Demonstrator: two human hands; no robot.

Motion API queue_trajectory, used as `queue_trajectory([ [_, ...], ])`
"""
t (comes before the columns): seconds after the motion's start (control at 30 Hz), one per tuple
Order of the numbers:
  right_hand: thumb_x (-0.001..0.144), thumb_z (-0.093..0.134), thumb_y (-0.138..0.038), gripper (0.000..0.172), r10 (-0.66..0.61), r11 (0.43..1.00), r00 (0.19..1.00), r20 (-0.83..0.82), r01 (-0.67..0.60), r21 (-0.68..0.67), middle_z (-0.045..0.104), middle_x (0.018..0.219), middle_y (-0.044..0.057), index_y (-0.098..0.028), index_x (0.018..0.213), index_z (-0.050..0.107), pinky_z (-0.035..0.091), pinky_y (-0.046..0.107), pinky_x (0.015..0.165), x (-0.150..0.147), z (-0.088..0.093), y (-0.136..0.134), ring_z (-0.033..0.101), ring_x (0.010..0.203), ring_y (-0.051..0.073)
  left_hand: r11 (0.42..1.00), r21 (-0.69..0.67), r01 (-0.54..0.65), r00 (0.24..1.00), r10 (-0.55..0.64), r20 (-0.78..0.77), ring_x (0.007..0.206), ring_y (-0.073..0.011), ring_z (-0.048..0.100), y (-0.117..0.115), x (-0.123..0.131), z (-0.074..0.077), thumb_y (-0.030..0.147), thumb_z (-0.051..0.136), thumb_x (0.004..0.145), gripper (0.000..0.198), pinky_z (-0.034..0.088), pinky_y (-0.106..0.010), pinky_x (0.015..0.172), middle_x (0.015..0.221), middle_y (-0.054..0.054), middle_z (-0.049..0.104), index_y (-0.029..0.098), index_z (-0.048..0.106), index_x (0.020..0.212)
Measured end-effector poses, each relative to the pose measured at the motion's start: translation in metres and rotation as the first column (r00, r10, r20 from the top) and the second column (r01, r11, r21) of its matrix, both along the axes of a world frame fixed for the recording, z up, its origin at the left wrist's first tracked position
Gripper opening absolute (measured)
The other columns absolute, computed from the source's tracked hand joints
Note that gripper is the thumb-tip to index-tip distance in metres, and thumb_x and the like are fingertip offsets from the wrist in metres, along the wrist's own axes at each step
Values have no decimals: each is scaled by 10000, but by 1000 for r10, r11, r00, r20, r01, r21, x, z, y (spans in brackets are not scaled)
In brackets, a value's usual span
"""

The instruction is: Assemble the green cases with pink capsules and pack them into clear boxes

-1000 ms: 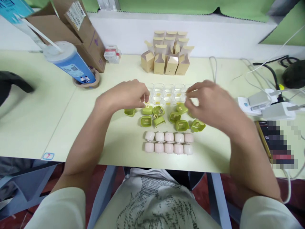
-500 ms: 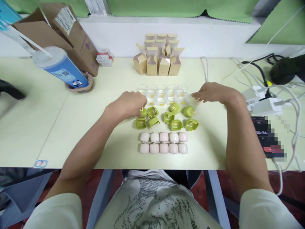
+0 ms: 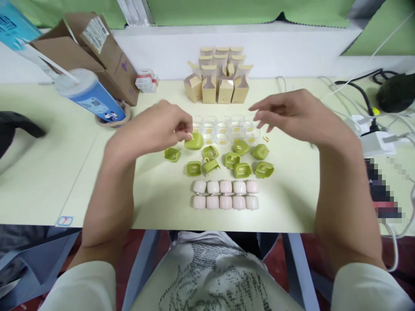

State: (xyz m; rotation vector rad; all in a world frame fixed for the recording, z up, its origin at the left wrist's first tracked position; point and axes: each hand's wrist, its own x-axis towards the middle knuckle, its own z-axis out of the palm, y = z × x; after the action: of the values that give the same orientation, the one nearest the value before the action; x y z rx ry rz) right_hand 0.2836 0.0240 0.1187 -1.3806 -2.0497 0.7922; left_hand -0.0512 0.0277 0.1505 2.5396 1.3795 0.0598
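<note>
My left hand [image 3: 164, 123] pinches a green plastic cap [image 3: 194, 141] by the small pale-yellow loop on its top, raised just in front of the clear cups. My right hand [image 3: 287, 113] hovers over the right end of the rows of clear plastic cups [image 3: 222, 138], its fingers apart and nothing seen in them. On the table near it lies a small yellow ring [image 3: 266, 138]. Several more green caps [image 3: 243, 170] lie in front of the cups, some upturned and some upright. Nearest me, two rows of pale pink and white rounded pieces [image 3: 226, 202] stand side by side.
Several small open cardboard boxes [image 3: 209, 90] stand against the wall. At the left are a large brown carton [image 3: 113, 65], a blue cup [image 3: 97, 99] in a holder and a small red-and-white box [image 3: 147, 81]. White chargers [image 3: 376, 144], cables and a phone [image 3: 382, 190] occupy the right.
My left hand has moved left and up, lifting a green cap. Another cap now shows below that hand. My right hand has risen and shifted left, and a yellow ring is visible beneath it.
</note>
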Motion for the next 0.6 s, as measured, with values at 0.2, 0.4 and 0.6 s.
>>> queue_trajectory([
  [0.2,903,948,-508,662,211,958,937,-277,-143,247,699,1584,82,-337,1503,728,746,447,924,-64,-8,-30,808,1095,271,990,-137,-28,637,123,761,742,-221,815,-8,20,-9,449,914,906,309,698,-356,701,773,-39,788,181,762,896],
  [0.4,831,1004,-591,574,91,977,900,-426,3,215,806,1259,52,-350,1289,754,728,464,891,-64,-15,-25,812,952,255,997,78,-7,564,-60,823,857,-205,824,-4,36,-32,412,875,973,220,709,-348,789,963,-47,842,211,803,1025],
  [0.6,849,975,-649,525,28,998,802,-596,12,63,791,1048,28,-324,1160,707,701,401,733,-69,-10,-25,775,796,210,963,266,-48,553,-196,810,801,-182,801,2,36,-40,438,857,999,211,694,-343,789,920,-22,828,232,830,1032],
])
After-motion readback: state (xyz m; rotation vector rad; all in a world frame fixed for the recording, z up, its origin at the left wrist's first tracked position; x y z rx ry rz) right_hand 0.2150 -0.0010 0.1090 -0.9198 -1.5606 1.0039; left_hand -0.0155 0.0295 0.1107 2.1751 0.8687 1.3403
